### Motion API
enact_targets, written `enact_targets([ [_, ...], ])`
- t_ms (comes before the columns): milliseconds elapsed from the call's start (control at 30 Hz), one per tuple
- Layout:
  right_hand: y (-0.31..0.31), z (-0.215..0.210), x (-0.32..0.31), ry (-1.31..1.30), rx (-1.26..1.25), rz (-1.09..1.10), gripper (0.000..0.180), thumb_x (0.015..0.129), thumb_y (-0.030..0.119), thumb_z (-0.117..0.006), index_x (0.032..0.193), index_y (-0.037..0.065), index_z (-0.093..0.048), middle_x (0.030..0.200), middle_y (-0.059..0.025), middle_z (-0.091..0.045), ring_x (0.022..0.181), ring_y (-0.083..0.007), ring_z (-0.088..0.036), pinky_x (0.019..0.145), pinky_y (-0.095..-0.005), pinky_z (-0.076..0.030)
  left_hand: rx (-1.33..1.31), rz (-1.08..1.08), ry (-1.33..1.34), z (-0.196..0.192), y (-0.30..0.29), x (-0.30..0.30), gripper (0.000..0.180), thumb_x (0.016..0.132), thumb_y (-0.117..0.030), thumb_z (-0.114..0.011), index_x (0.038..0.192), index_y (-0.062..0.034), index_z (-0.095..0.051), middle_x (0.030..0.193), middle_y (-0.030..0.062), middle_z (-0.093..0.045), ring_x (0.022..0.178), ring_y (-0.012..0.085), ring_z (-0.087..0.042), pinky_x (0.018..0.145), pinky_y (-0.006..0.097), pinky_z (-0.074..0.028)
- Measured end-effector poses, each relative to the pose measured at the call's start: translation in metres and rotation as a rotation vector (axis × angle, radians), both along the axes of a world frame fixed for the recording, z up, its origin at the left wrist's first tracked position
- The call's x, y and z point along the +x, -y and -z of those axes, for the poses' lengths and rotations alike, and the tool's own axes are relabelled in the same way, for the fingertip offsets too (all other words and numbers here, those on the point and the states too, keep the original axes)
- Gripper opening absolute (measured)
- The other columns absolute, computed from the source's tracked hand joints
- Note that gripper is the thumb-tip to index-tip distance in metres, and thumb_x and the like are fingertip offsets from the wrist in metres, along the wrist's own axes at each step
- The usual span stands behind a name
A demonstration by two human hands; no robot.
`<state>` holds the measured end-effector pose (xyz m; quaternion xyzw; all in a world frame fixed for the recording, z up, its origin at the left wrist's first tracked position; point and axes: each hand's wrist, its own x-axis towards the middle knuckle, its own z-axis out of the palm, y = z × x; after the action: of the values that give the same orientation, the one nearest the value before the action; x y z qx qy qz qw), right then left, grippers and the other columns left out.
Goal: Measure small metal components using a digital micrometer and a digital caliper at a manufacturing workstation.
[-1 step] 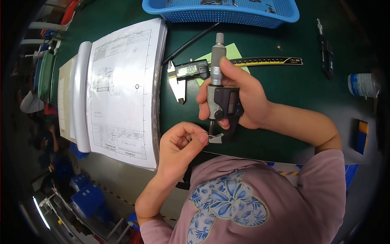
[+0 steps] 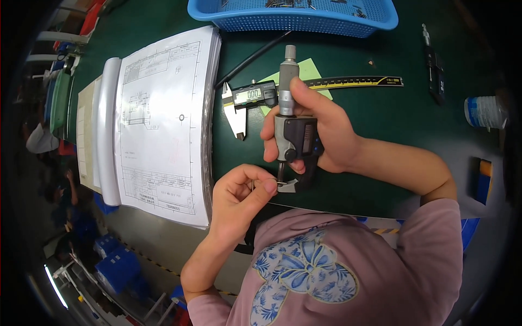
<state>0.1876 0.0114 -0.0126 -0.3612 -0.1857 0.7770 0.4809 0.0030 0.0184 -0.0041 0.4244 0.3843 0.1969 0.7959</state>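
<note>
The measuring tool [image 2: 296, 136] is a micrometer with a dark body, a small screen and a long silver handle that points up. It stands upright above the green tabletop [image 2: 380, 114]. Its curved dark frame is at the bottom. A tiny metal part [image 2: 270, 183] sits in the gap at the lower end. It is too small to see well.

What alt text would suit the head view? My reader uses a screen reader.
The right hand grips a digital micrometer upright while the left hand pinches a small metal part at its lower end, over a green table. A digital caliper and an open drawing binder lie behind.
</note>
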Motion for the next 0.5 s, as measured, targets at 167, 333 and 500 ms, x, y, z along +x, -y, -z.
enact_targets([
  [167,-0.0033,0.0033,0.0004,-0.029,0.015,-0.021,0.063,0.082,0.057,-0.023,0.081,0.003,-0.054,0.067,-0.0117,-0.058,0.045,-0.0121,-0.049,0.038,-0.0211,-0.038,-0.026,-0.022,-0.033,0.0025,-0.0041,-0.002,0.008,0.078,-0.006,-0.056,0.083,0.0004,-0.052,0.072,0.0014,-0.054,0.062,0.0027,-0.045,0.055,0.014,-0.035],
  [333,-0.0019,0.0061,0.0,-0.039,0.019,-0.023,0.063,0.082,0.057,-0.022,0.082,0.003,-0.054,0.067,-0.0114,-0.058,0.046,-0.0121,-0.049,0.038,-0.0214,-0.039,-0.007,-0.025,-0.053,0.0045,-0.0025,-0.002,0.008,0.078,-0.007,-0.057,0.081,-0.0006,-0.053,0.07,0.0014,-0.055,0.06,0.0026,-0.045,0.053,0.015,-0.034],
  [500,-0.0017,0.0067,-0.0011,-0.096,-0.013,-0.015,0.065,0.083,0.054,-0.015,0.087,0.0,-0.052,0.068,-0.0136,-0.057,0.046,-0.0129,-0.049,0.041,-0.0215,-0.04,0.009,-0.034,-0.051,0.0019,-0.0008,-0.0003,0.006,0.078,-0.005,-0.055,0.08,0.0006,-0.053,0.072,0.0023,-0.055,0.063,0.0039,-0.046,0.056,0.016,-0.036],
])
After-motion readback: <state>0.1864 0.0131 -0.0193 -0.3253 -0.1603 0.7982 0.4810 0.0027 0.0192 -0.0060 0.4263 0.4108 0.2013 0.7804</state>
